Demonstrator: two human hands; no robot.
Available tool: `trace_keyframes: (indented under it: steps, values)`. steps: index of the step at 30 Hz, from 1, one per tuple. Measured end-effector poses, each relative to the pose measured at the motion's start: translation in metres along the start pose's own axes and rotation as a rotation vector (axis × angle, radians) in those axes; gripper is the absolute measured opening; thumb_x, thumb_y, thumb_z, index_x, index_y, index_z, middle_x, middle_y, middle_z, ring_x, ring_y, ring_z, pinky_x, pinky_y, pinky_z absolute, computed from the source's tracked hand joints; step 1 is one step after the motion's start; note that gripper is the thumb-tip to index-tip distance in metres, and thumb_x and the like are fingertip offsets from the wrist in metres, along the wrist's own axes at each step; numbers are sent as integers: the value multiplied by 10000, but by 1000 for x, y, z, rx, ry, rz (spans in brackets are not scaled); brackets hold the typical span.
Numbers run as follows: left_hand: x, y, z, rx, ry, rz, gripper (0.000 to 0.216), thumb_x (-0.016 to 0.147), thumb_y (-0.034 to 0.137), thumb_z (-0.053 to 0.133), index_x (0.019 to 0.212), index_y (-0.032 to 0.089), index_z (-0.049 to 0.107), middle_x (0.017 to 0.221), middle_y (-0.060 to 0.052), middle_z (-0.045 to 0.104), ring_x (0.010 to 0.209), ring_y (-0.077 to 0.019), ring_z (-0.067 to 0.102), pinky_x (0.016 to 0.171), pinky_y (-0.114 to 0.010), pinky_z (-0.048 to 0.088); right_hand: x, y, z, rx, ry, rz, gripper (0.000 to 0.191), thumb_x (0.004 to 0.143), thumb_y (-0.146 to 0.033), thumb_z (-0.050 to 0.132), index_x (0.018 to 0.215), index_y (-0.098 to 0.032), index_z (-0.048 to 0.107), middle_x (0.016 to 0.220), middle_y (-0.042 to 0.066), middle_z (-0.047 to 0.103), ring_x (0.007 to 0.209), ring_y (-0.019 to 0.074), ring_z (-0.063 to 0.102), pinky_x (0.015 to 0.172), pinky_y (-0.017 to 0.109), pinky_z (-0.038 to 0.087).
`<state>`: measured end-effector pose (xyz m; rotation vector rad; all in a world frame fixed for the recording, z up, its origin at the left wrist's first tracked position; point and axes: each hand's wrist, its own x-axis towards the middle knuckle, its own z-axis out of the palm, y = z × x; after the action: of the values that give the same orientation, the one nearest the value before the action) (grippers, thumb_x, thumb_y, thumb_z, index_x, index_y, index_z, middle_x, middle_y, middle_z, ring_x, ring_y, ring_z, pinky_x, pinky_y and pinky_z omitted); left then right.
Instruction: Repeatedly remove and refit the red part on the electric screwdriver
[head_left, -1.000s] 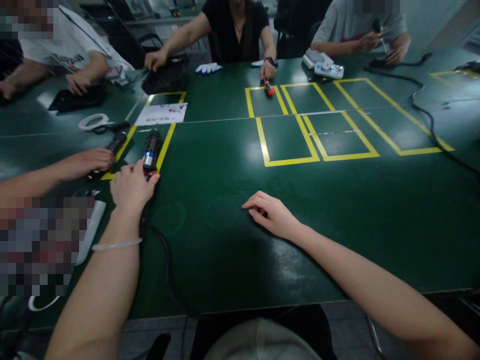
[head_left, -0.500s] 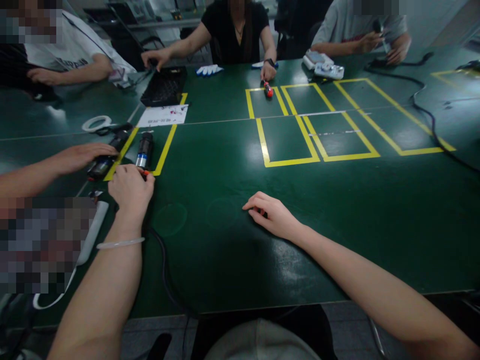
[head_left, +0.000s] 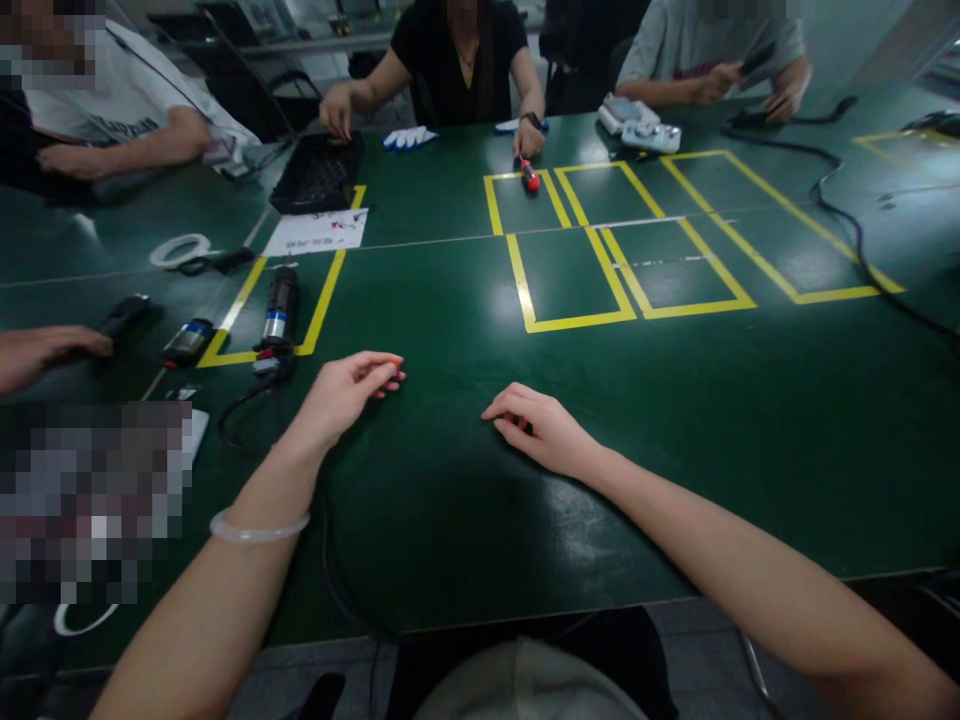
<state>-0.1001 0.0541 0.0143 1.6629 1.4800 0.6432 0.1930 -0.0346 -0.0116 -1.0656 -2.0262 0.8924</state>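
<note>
My left hand is just above or on the green table, thumb and fingers pinched around a small orange piece, mostly hidden by the fingers. To its left lies a black cylindrical tool with a silver-and-blue band, its cable trailing toward me. My right hand rests on the table, fingers loosely bent and thumb apart, with nothing visible in it. Bare table separates the two hands.
Yellow tape frames mark the green table. Far left are a second silver-and-blue cylinder, a co-worker's hand and a white tape roll. A black tray, a white paper and a red screwdriver lie further back.
My left hand has moved right, off the black cylindrical tool, with the small orange piece in its fingers. The co-worker's left-side hand has drawn away leftward. My right hand has stayed put.
</note>
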Motion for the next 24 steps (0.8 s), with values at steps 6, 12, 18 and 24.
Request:
trace_keyframes:
  steps: [6, 12, 18, 24]
  values:
    - [-25, 31, 46, -195, -366, -50, 456, 802, 429, 705, 1163, 159, 638, 1058, -112, 723, 927, -212, 684, 733, -305, 524, 3, -3, -1, 122, 33, 57, 170, 920, -158, 530, 1008, -183, 672, 978, 55, 641, 765, 121, 597, 680, 247, 489]
    - [-36, 34, 57, -275, -505, -65, 418, 785, 380, 733, 1136, 162, 672, 1061, -117, 734, 976, -233, 692, 796, -339, 539, 4, 0, 1, 298, 26, 199, 177, 913, -206, 548, 1043, -161, 658, 917, 45, 694, 752, 123, 614, 663, 244, 481]
    - [-41, 39, 61, -228, -460, 54, 442, 831, 399, 694, 1206, 166, 674, 1136, -106, 721, 1010, -232, 687, 884, -361, 541, 6, -2, 2, 320, 16, 240, 155, 901, -237, 573, 1007, -161, 657, 855, 23, 684, 702, 108, 578, 615, 224, 443]
    - [-48, 44, 61, 184, -191, 442, 235, 907, 364, 618, 1054, 196, 690, 1023, -61, 701, 916, -181, 656, 846, -320, 523, 6, 0, 3, 401, 7, 265, 167, 875, -278, 627, 995, -161, 637, 879, 32, 685, 711, 110, 584, 619, 230, 452]
